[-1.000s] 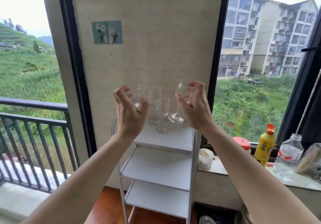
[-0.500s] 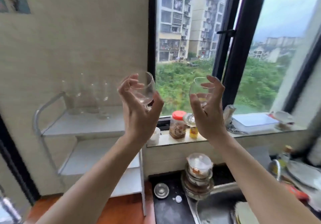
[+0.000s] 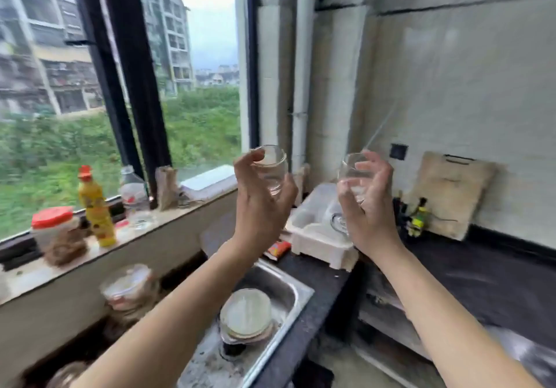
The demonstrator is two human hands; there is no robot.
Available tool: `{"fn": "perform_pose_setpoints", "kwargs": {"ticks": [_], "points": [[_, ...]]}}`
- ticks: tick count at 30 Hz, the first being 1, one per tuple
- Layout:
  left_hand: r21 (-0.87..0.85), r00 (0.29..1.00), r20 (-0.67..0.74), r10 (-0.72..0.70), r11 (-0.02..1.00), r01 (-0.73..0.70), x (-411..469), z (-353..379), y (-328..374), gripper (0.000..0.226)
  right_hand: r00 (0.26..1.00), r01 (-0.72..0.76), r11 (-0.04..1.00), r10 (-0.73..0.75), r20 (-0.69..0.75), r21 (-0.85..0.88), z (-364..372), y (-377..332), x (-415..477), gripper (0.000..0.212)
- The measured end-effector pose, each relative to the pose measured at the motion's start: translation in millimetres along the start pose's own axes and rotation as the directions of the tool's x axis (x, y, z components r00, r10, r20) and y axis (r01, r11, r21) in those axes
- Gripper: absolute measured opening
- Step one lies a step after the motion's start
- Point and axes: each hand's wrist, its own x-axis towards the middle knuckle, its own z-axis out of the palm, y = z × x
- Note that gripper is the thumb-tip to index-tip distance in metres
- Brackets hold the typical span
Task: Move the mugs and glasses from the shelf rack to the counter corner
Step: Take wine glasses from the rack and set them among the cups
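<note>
The view has swung from the shelf rack to the dark worktop [image 3: 496,279]; left hand [image 3: 260,207] and right hand [image 3: 368,207] each grip a glass aloft, left glass [image 3: 270,171], right glass [image 3: 350,174]; both near the corner, ready for setting down.

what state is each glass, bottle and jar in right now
left glass: upright, empty, held in left hand
right glass: upright, empty, held in right hand
yellow bottle: upright, capped
clear bottle: upright, no cap visible
jar: lid on
</note>
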Motion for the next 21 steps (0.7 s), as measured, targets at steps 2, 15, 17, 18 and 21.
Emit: {"fn": "perform_pose_setpoints", "kwargs": {"ticks": [2,15,17,18,21], "points": [[-0.053,0.999,0.032,-0.005,0.999,0.007,-21.7,63.2,29.8,0.049,0.998,-0.052,0.998,0.05,-0.049,-0.042,-68.3,32.6,-7.2,0.049],[-0.358,0.916,0.397,-0.051,0.911,0.206,-118.9,408.2,203.5,0.044,0.955,-0.241,0.913,0.164,-0.246,-0.329,-426.0,185.9,-34.7,0.053],[-0.375,0.895,0.445,-0.03,0.901,0.217,-127.2,451.4,209.8,0.048,0.94,-0.283,0.898,0.19,-0.284,-0.336,-458.5,213.1,-35.8,0.054],[-0.395,0.886,0.463,-0.009,0.893,0.215,-131.2,473.3,211.7,0.049,0.933,-0.297,0.893,0.197,-0.3,-0.338,-473.5,226.3,-35.7,0.055],[-0.461,0.869,0.492,0.053,0.863,0.208,-136.3,538.6,216.7,0.05,0.913,-0.347,0.859,0.217,-0.346,-0.376,-515.4,268.0,-28.8,0.055]]}}
